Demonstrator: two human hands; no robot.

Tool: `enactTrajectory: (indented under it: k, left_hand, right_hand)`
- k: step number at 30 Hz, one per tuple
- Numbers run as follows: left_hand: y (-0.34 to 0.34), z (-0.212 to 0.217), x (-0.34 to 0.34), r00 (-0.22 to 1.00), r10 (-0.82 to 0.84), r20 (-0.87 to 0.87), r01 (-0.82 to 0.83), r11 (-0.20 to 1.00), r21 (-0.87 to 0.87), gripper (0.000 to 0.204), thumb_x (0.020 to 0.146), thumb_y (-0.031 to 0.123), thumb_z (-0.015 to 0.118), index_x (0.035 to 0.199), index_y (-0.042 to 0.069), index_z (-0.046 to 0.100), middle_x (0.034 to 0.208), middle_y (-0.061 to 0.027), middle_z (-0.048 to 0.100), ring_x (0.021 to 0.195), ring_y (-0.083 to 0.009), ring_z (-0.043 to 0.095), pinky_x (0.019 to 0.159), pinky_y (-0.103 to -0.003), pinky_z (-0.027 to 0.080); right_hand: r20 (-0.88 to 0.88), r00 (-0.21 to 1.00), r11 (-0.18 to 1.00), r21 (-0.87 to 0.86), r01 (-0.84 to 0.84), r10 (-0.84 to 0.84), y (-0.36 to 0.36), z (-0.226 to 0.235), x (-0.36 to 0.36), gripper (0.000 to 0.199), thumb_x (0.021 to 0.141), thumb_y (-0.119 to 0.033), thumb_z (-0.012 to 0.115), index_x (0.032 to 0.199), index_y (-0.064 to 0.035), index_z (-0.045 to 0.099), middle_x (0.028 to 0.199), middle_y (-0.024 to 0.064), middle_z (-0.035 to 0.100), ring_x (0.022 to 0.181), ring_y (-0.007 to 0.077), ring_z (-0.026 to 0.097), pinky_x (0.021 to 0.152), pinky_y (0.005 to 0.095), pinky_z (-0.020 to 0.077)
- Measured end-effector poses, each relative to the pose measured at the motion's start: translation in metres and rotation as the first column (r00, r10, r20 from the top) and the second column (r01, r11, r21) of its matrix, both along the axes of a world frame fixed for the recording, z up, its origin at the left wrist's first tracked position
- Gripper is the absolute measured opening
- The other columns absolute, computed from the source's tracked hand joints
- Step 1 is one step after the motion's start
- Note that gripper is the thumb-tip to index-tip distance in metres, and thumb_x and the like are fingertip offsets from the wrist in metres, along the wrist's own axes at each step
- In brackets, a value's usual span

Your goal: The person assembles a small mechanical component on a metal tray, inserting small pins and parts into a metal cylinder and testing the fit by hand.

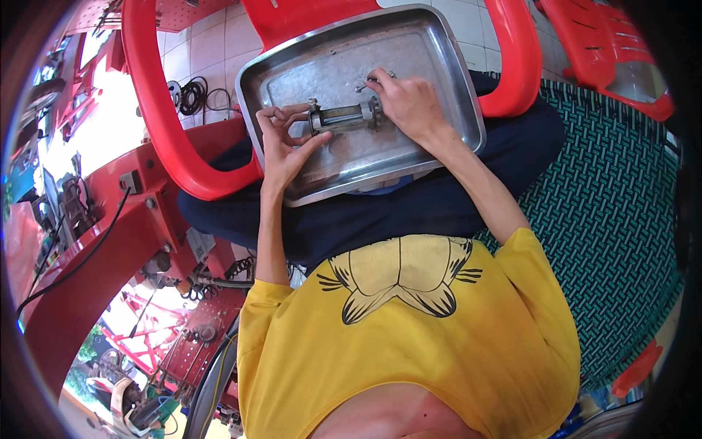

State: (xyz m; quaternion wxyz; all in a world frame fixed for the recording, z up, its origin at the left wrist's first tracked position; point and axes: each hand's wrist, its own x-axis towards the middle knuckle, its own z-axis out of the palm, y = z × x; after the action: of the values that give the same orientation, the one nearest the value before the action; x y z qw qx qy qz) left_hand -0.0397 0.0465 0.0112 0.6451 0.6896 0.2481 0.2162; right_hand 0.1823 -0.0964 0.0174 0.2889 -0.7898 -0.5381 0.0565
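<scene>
We see a dented metal tray (439,139) resting on the lap of a person in a yellow shirt (409,344), tilted slightly and propped against the seat of a red plastic chair (157,102). Near the middle of the tray lies a small cylindrical metal part (344,115) with a fitting at each end, lying crosswise. Our left hand (281,143) is curled around its left end, thumb below and fingertips pinching the small fitting there. Our right hand (409,102) covers the right end from above, fingers bent and closed over it, so both hands have hold of the same part. Just beyond the right hand's fingertips, a small bolt (363,85) lies loose on the tray floor. To the right, a green woven mat (607,219) spreads out, with another red chair (607,51) at the upper right. Dark rubber rings (191,95) sit on the tiled floor to the left of the tray.
</scene>
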Motion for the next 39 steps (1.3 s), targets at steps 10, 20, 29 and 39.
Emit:
enactTrajectory:
  k: [10,20,29,39]
  left_hand:
    - [-0.005,0.006,0.002,1.000,0.023,0.007,-0.023,0.999,-0.049,0.075,0.077,-0.006,0.088,0.110,0.012,0.023,0.125,-0.0179,0.060,0.108,-0.0200,0.061,0.077,-0.029,0.066]
    - [-0.003,0.020,0.004,0.989,0.103,-0.102,-0.102,0.995,0.015,0.075,0.078,0.001,0.090,0.107,0.009,0.021,0.122,-0.0186,0.061,0.104,-0.0205,0.064,0.079,-0.028,0.065]
    - [-0.014,0.034,0.006,0.997,0.067,0.027,-0.069,0.991,0.116,0.078,0.076,-0.006,0.088,0.112,0.014,0.022,0.123,-0.0173,0.061,0.118,-0.0236,0.061,0.086,-0.040,0.064]
    - [-0.015,0.035,0.001,0.994,0.099,0.053,-0.104,0.988,0.113,0.078,0.077,-0.008,0.087,0.108,0.016,0.019,0.125,-0.0179,0.061,0.122,-0.0244,0.059,0.087,-0.042,0.063]
  right_hand:
    - [-0.075,0.997,0.998,-0.053,0.025,-0.029,0.003,-0.004,0.002,0.016,0.102,-0.023,0.062,0.101,-0.0068,0.066,0.065,0.0227,0.064,0.063,0.0438,0.066,0.057,0.0517,0.0513]
    - [0.076,0.994,0.997,0.003,0.074,-0.074,0.001,0.008,-0.004,0.013,0.102,-0.025,0.063,0.104,-0.0136,0.069,0.065,0.0179,0.066,0.063,0.0403,0.068,0.057,0.0499,0.0512]
    - [-0.138,0.988,0.997,0.007,0.074,-0.072,0.002,0.003,0.003,0.020,0.103,-0.029,0.060,0.106,-0.0121,0.070,0.070,0.0202,0.068,0.070,0.0430,0.069,0.064,0.0517,0.0527]
    - [-0.267,0.963,0.999,-0.017,0.035,-0.038,0.005,0.007,0.004,0.024,0.105,-0.031,0.057,0.106,-0.0084,0.066,0.073,0.0229,0.068,0.076,0.0460,0.068,0.067,0.0539,0.0525]
